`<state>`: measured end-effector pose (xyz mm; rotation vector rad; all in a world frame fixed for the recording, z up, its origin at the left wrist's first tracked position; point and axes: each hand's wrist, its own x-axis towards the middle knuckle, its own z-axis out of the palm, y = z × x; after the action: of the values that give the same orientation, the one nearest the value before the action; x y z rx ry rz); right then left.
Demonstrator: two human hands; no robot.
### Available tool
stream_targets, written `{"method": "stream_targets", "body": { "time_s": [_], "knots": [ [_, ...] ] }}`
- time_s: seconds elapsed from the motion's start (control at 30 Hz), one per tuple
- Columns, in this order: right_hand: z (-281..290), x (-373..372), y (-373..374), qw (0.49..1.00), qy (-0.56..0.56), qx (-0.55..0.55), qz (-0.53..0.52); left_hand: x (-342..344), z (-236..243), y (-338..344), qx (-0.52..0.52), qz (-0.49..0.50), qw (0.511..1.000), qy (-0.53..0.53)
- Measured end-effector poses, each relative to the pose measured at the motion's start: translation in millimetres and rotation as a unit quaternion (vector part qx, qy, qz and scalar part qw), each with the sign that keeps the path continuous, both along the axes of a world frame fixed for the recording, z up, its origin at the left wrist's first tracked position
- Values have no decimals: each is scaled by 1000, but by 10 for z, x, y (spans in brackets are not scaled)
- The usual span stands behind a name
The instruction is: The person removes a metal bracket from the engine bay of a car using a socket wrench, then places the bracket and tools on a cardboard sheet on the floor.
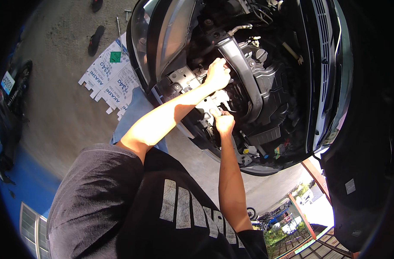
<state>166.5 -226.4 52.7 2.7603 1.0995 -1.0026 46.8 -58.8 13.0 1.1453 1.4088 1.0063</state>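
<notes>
Both my arms reach into the open engine bay of a car. My left hand (218,74) is closed beside the curved grey air duct (240,58), its fingers curled down; whatever is inside them is hidden. Nearer to me, my right hand (224,121) is also closed, thumb and fingers pressed together by the sunlit metal front panel (204,106). I cannot make out what it holds. Pale parts (223,97) lie between the two hands, washed out by sunlight. A headlight (169,36) is beyond my left hand.
A black engine cover (266,86) with an oil cap (261,54) lies right of the duct. The raised hood (365,181) stands at the right. Flattened printed cardboard (108,82), a long-handled tool (119,32) and sandals (95,41) lie on the ground. A motorcycle (13,116) stands far left.
</notes>
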Motion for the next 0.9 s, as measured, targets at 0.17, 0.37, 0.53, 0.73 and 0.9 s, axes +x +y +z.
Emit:
{"method": "stream_targets", "body": {
  "time_s": [0.17, 0.37, 0.53, 0.73, 0.9],
  "knots": [
    [-22, 19, -8, 1000, 22, 9, -12, 119, -257, 38, 35, -200, 967, 156],
    [-38, 92, 8, 1000, 22, -7, 17, 230, -304, -11, 85, -149, 961, 219],
    [-26, 109, 18, 999, 2, -19, 44, 271, -323, -46, 24, -106, 986, 123],
    [-29, 102, 15, 999, 12, -9, 37, 203, -261, 86, -12, -143, 985, 101],
    [47, 52, 38, 999, 22, -7, 37, 54, -217, 190, -17, -154, 979, 131]
  ]
}}
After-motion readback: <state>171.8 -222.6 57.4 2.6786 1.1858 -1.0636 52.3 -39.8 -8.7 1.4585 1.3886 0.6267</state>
